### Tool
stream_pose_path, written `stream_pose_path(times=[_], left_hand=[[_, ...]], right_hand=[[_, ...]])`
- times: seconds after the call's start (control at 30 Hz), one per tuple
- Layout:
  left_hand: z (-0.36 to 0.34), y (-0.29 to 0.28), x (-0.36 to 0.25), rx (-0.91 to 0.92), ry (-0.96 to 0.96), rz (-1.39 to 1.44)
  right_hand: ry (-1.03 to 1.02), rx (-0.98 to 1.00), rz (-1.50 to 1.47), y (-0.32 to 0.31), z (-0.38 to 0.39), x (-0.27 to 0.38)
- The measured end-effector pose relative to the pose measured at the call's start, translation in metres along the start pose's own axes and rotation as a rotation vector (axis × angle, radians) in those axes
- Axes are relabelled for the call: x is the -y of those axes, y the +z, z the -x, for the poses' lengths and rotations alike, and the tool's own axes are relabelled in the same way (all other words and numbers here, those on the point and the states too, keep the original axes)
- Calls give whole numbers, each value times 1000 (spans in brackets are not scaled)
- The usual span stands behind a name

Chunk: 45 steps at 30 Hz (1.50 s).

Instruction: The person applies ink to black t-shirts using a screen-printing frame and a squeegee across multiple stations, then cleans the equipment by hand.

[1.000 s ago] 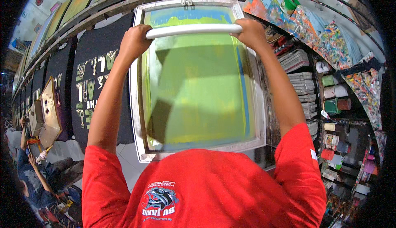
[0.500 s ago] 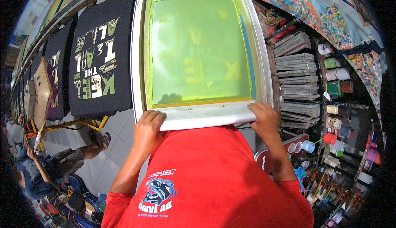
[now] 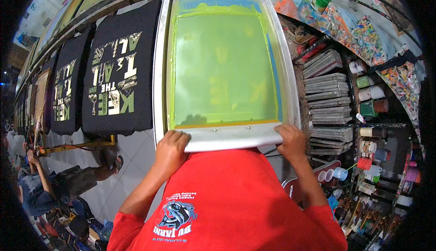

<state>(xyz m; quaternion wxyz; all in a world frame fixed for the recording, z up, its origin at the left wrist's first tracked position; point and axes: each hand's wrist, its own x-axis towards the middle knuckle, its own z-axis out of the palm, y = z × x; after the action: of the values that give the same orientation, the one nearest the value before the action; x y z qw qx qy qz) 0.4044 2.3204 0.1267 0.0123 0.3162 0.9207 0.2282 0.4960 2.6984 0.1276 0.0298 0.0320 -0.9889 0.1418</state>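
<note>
A screen-printing frame (image 3: 160, 65) with pale metal sides lies in front of me, its mesh (image 3: 222, 60) coated green with faint letter shapes showing through. Across its near end is a wide squeegee (image 3: 236, 143), with a silver metal handle and a thin orange-yellow blade against the mesh. My left hand (image 3: 171, 149) is closed over the handle's left end. At the right end, my right hand (image 3: 292, 141) grips it the same way. Both thumbs are largely hidden. The near rail of the frame is covered by the squeegee and my red shirt.
Left of the frame, black printed T-shirts (image 3: 119, 69) lie along a row. A person (image 3: 41, 183) works at the far left beside a yellow metal stand (image 3: 81, 146). To the right are stacked grey slabs (image 3: 328, 115) and a rack of paint pots (image 3: 373, 92).
My view has shifted, so the frame and squeegee sit lower. Letters under the mesh look fainter. At the left, the other person's brown board has tilted away from the nearest shirts. My grip is unchanged.
</note>
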Motion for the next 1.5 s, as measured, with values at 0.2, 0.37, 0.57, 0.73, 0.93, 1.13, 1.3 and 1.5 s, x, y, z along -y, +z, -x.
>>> stream_pose_path(times=[0.2, 0.37, 0.57, 0.73, 0.93, 1.13, 1.3, 1.5], left_hand=[[-33, 10, 13, -17, 30, -82], [-94, 15, 52, -35, 55, -147], [-189, 13, 101, -66, 60, -206], [-276, 22, 152, -164, 76, -266], [-378, -4, 185, -145, 97, -237], [-396, -59, 185, -96, 50, -127], [-272, -90, 95, -26, -185, -127], [-75, -30, 10, -25, 50, -45]], right_hand=[[-30, -80, 12, 22, -31, -14], [-63, -75, 31, 17, -105, -34], [-88, -138, 41, 27, -214, -70], [-117, -201, 77, 38, -312, -105], [-129, -190, 120, 21, -415, -131], [-122, 14, 150, -45, -443, -105], [-159, -197, 95, -68, -310, -82], [-123, -210, -28, -29, -75, -50]])
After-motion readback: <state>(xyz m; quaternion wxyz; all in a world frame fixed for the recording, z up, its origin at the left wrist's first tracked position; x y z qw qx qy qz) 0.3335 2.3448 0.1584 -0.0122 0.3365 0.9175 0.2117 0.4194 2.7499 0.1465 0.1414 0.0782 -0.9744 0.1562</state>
